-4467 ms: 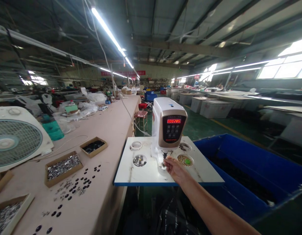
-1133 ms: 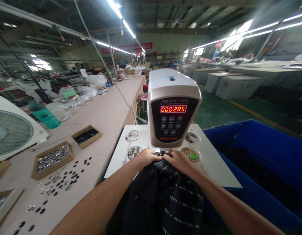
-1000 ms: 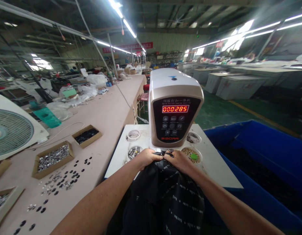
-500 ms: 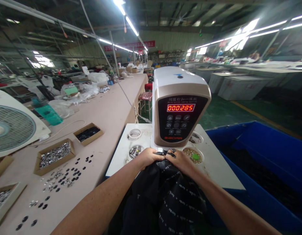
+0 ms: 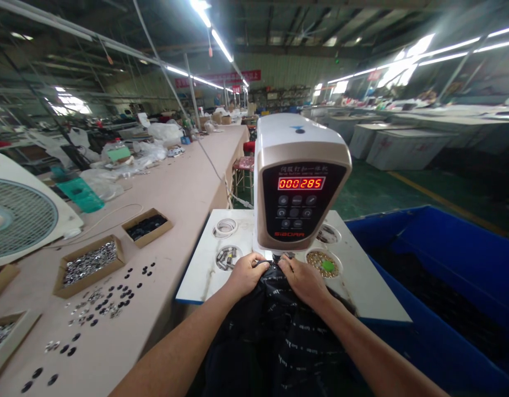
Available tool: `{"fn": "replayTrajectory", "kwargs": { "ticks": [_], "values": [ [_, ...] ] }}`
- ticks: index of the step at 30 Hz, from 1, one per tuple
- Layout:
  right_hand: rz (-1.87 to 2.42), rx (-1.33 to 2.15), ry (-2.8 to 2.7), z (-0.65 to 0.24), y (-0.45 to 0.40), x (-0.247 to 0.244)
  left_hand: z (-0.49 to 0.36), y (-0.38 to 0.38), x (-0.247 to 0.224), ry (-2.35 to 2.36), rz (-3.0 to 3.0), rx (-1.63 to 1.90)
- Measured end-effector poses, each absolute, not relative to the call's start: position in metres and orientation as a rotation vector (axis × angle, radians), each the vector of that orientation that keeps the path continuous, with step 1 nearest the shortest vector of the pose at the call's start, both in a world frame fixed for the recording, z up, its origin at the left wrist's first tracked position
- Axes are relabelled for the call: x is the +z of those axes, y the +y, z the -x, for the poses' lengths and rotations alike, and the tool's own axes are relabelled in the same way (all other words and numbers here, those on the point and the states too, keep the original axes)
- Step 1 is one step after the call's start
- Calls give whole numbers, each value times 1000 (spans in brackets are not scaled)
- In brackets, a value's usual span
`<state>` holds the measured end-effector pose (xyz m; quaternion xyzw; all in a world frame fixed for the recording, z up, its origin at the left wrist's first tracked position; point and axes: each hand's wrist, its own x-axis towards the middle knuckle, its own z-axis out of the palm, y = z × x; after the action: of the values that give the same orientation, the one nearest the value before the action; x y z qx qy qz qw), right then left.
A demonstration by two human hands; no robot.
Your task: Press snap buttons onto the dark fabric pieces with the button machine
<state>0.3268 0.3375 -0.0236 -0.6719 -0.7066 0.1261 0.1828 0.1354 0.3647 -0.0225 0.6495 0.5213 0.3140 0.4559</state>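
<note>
Both hands hold the top edge of a black garment (image 5: 285,331) with small white printed lettering. My left hand (image 5: 247,274) pinches the cloth on one side, thumb on top. On the other side my right hand (image 5: 302,274) is closed on the same edge, its fingers partly under the machine head. The white and gold button-fastening machine (image 5: 303,135) stands directly ahead, its red display reading 000285. Its lower working point is mostly hidden by the head and my fingers. The garment hangs from my hands toward my lap.
Around the machine, the white tabletop (image 5: 378,298) has round wells with metal parts (image 5: 227,258) and brass-coloured pieces (image 5: 320,264). A blue bin (image 5: 428,231) with dark cloth stands right. On the left table are boxes of fasteners (image 5: 89,264), loose discs and a fan (image 5: 23,212).
The garment's edge has moved in closer under the machine head, and its cloth lies flatter between my hands. My right hand has shifted slightly. The display number is the same.
</note>
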Motion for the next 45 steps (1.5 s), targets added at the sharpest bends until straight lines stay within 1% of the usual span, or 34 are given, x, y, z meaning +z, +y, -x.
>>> {"fn": "replayTrajectory", "kwargs": {
  "ticks": [7,17,30,40,43,45],
  "values": [
    [1934,207,-2012,-325,337,-27,-137,352,-19,1449,-1816,779],
    [1968,165,-2024,-324,339,-24,-136,353,-17,1509,-1890,732],
    [1962,224,-2022,-324,338,-22,-136,354,-14,1503,-1864,711],
    [1871,330,-1933,-325,339,-17,-137,354,-10,1509,-1854,724],
    [1799,387,-1904,-331,334,-7,-131,345,-2,1501,-1924,804],
    [1753,421,-1876,-342,325,2,-116,331,4,1503,-2036,943]
  ]
}}
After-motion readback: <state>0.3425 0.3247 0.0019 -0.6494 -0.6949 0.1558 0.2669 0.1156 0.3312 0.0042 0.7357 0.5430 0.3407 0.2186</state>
